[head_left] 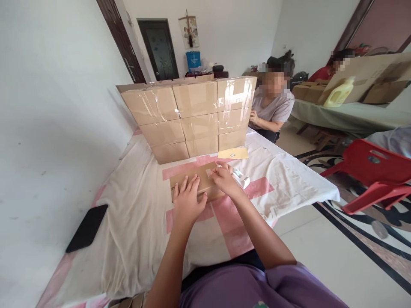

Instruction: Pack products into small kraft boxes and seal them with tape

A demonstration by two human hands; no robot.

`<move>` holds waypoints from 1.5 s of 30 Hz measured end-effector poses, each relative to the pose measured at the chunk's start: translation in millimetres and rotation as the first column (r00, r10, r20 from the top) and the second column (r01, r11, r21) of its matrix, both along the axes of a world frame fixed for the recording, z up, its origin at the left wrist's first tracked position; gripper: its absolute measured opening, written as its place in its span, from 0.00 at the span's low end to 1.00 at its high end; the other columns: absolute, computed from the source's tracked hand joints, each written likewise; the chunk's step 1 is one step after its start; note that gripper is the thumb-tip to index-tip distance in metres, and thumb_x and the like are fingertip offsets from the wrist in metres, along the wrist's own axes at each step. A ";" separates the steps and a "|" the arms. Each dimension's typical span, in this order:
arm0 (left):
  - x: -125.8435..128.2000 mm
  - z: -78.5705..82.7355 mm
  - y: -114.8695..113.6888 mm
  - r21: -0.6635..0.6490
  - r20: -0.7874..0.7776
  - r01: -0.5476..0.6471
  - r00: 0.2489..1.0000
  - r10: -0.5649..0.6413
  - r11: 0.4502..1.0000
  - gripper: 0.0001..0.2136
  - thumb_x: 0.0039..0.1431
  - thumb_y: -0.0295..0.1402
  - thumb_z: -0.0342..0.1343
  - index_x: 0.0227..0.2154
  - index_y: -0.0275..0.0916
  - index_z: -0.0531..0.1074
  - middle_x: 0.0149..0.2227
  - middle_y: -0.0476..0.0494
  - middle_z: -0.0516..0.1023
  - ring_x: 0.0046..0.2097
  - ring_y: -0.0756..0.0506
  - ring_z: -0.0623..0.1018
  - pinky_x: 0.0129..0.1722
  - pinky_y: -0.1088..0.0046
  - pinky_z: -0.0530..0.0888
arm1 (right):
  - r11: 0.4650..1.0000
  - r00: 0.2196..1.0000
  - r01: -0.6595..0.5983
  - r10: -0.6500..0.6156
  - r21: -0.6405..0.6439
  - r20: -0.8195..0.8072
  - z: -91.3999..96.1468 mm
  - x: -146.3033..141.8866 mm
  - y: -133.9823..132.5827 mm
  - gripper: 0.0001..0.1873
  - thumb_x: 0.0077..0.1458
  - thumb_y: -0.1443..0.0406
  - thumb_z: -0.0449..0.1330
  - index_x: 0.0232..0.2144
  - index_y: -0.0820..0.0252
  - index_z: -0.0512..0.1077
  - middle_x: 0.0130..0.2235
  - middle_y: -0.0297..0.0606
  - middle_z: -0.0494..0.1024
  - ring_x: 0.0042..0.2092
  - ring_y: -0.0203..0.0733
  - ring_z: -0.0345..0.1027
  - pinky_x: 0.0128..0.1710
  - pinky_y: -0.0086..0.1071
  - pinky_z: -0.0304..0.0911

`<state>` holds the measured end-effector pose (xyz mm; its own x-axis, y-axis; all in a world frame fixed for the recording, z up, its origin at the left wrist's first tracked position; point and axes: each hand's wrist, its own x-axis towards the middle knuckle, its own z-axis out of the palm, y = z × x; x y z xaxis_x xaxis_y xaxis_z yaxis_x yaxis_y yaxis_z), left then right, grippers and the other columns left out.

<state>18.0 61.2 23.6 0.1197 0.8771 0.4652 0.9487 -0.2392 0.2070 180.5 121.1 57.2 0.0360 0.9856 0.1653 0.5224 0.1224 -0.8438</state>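
A closed brown cardboard box (205, 170) lies flat on the cloth in front of me. My left hand (189, 199) rests on its left part, fingers spread, holding nothing. On the right end of the box's top is my right hand (224, 177), its fingers apart and slightly bent. A small pale patch, perhaps a label, shows beside its fingertips; details are too small to make out. Just right of that hand, partly behind it, lies a small white device (241, 179).
A stack of taped cardboard boxes (199, 115) stands behind, with a yellow sheet (233, 153) before it. A black phone-like slab (87, 228) lies at left. One person (272, 107) sits beyond the table; another is farther back. A red chair (375, 171) stands right.
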 end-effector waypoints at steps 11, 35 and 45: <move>4.2 5.9 5.2 -0.062 0.107 -0.030 0.994 0.036 0.998 0.36 0.62 0.38 0.54 0.71 0.34 0.52 0.64 0.34 0.73 0.71 0.36 0.64 0.71 0.45 0.55 | 0.995 0.980 -0.070 0.083 -0.078 0.180 17.0 -18.9 7.5 0.12 0.60 0.66 0.56 0.24 0.60 0.70 0.73 0.43 0.55 0.75 0.63 0.30 0.68 0.67 0.29; 3.0 8.3 3.7 -0.064 0.075 -0.069 0.994 0.074 0.996 0.39 0.61 0.39 0.59 0.71 0.29 0.52 0.68 0.32 0.68 0.71 0.38 0.65 0.73 0.53 0.57 | 0.976 0.882 0.030 0.076 -0.216 0.465 30.7 -39.7 6.6 0.21 0.64 0.64 0.49 0.48 0.61 0.79 0.75 0.44 0.51 0.75 0.57 0.38 0.71 0.54 0.40; 0.0 11.3 9.2 -0.074 0.030 -0.057 0.998 0.060 0.996 0.33 0.61 0.39 0.58 0.67 0.31 0.62 0.65 0.31 0.71 0.69 0.36 0.68 0.71 0.52 0.60 | 0.978 0.833 0.055 0.067 -0.202 0.549 16.0 -43.2 23.2 0.25 0.61 0.65 0.50 0.55 0.64 0.76 0.75 0.48 0.49 0.75 0.63 0.37 0.71 0.57 0.41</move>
<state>18.1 70.4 34.9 0.0530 0.9139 0.4024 0.9530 -0.1666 0.2529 137.3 144.3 73.2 -0.0072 0.9989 -0.0454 0.9064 -0.0126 -0.4222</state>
